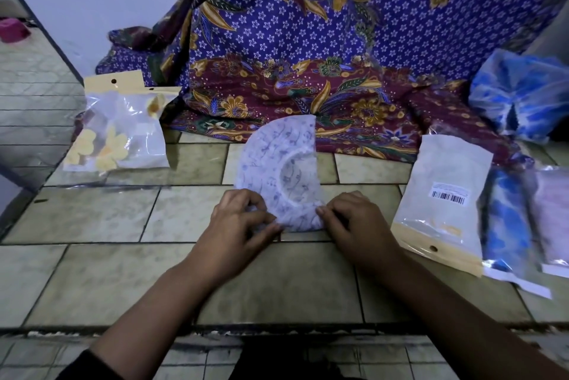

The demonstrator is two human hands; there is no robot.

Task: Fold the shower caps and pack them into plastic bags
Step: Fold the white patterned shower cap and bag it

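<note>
A white shower cap [271,154] with a small blue print lies folded in a half-moon on the tiled surface, its elastic opening facing right. My left hand [237,225] pinches the cap's near end from the left. My right hand [354,222] pinches the same end from the right, so both hands hold the lower corner. A flat plastic bag [446,195] with a barcode label and a cream header lies just right of my right hand.
Packed bags [117,133] with yellow-flower caps lie at the far left. Two more packed bags [508,225], blue and pinkish, lie at the right edge. A loose blue cap in plastic [520,96] sits at back right. Batik cloth [308,56] hangs behind.
</note>
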